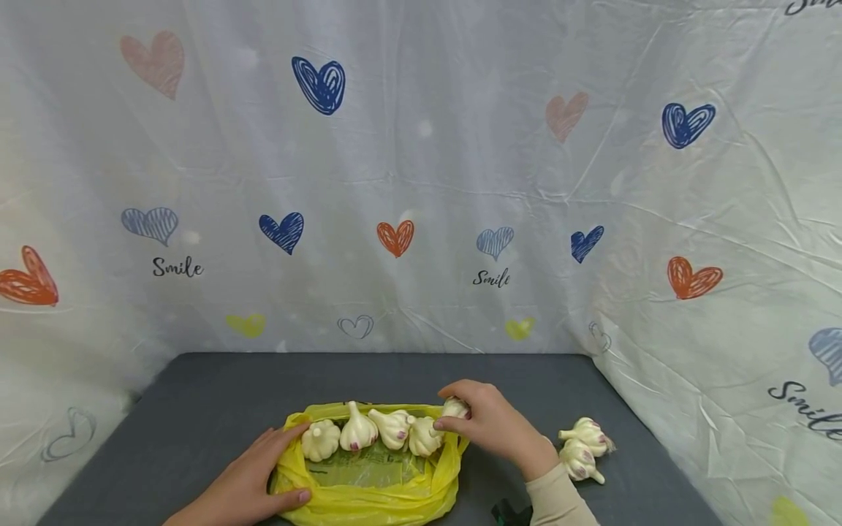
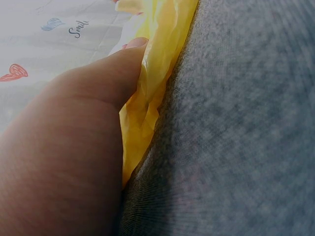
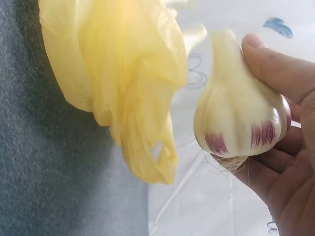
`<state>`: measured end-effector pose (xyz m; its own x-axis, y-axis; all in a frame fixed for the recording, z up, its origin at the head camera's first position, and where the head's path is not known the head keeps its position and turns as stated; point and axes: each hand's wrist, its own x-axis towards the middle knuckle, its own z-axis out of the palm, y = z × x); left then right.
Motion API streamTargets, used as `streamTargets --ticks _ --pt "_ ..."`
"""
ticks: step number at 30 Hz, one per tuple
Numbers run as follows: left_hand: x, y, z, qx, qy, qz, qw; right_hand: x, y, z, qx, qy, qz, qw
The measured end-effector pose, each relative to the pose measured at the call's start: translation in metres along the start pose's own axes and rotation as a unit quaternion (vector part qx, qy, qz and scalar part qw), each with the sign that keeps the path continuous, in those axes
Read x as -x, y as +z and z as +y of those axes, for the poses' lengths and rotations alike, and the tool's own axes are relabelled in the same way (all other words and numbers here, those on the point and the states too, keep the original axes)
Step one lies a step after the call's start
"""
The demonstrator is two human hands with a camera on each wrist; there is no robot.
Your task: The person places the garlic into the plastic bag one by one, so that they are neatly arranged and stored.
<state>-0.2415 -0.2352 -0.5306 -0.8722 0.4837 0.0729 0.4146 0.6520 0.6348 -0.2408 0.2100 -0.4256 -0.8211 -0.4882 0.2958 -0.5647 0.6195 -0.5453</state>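
The garlic bulb (image 1: 456, 408) is gripped between the thumb and fingers of the right hand (image 1: 490, 420), held at the far right corner of a yellow plastic bag (image 1: 375, 504); the right wrist view shows its purple streaks and wispy roots. The bag stands with its mouth spread wide, and four garlic bulbs (image 1: 358, 429) sit inside in a row along the far side, the near part of its floor bare. The left hand (image 1: 253, 467) rests at the bag's left edge, thumb and fingers spread against the plastic rather than curled round it. Right of the bag, two more bulbs (image 1: 579, 460) lie touching on the dark tabletop (image 1: 164, 438). By that count, four are in, one is in hand and two remain outside. Behind hangs a heart-printed curtain (image 1: 421, 146).
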Motion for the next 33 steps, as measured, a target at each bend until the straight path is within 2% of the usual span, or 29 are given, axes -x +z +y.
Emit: streamTargets --ticks 10,24,33 --pt "0.000 0.001 0.000 0.001 -0.005 0.001 1.0000 -0.003 0.009 -0.004 -0.004 0.000 -0.021 1.000" --pt "0.000 0.002 -0.002 0.006 0.003 -0.001 1.0000 -0.005 0.019 -0.009 -0.016 -0.025 -0.044 0.999" --pt "0.001 -0.001 0.002 -0.008 -0.001 -0.002 1.0000 -0.007 0.022 -0.014 -0.017 -0.039 -0.048 0.998"
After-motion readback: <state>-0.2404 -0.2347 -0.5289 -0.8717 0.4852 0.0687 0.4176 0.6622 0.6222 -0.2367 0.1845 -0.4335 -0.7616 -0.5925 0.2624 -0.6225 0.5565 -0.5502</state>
